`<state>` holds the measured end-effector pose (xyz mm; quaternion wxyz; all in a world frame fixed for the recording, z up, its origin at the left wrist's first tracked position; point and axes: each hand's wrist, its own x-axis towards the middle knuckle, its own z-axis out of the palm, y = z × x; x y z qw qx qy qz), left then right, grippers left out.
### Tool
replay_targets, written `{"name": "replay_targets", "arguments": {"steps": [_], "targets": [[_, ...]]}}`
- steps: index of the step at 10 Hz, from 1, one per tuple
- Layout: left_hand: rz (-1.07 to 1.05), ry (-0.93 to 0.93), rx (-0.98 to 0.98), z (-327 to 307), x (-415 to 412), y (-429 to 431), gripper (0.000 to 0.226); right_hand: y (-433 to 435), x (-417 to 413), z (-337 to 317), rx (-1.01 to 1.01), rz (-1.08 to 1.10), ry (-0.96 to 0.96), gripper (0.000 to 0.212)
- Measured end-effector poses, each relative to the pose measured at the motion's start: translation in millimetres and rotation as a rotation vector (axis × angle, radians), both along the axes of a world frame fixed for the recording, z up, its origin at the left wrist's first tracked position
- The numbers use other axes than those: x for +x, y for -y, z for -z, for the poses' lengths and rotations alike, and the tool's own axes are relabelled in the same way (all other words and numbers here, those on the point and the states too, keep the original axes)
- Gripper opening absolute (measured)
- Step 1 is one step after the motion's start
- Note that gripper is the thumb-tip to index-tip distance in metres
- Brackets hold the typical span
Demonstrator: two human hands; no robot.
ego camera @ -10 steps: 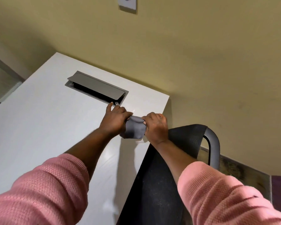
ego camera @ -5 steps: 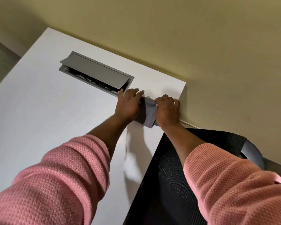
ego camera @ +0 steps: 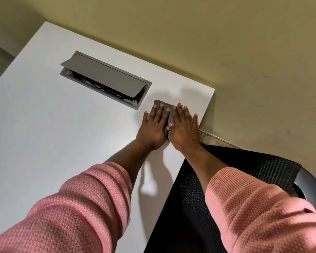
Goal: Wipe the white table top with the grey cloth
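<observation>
1. Yellowish wall (ego camera: 226, 42) runs behind a white table top (ego camera: 53, 134), which fills the left and middle of the view and ends in a corner at the far right.
2. A grey cable hatch (ego camera: 106, 79) is set into the table top, its lid tilted partly up; dark cables show in the slot beneath, too dim to tell apart.
3. The grey cloth (ego camera: 169, 115) lies flat on the table top near that far right corner, just right of the hatch and apart from it.
4. The left hand (ego camera: 153, 128) rests palm down on the left part of the cloth, fingers straight and slightly spread, gripping nothing.
5. The right hand (ego camera: 184, 128) rests palm down on the right part of the cloth, fingers likewise stretched out flat, its little finger close to the table's right edge.
6. The two thumbs meet or nearly meet over the cloth; which cannot be told.
7. Most of the cloth is hidden under the palms: only a far corner beyond the fingertips and a narrow strip between the hands show.
8. Both forearms are bare, with pink knitted sleeves (ego camera: 80, 207) pushed up and cut off by the lower frame edge.
9. A black mesh chair (ego camera: 199, 207) stands against the table's right edge, under the right arm, and is partly cut off at the bottom and right.
</observation>
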<state>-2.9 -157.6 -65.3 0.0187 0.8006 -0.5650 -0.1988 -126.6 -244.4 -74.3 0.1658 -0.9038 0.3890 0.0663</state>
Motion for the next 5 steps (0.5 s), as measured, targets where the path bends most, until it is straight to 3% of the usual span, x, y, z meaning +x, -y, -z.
{"name": "replay_targets", "arguments": {"steps": [2,5], "targets": [[0.021,-0.007,0.022,10,4,0,0.064,1,1,11,0.018,0.010,-0.011,0.073],[-0.032,-0.061,0.057,-20,5,-11,0.069,0,-4,-28,-0.003,-0.083,-0.106,0.077]]}}
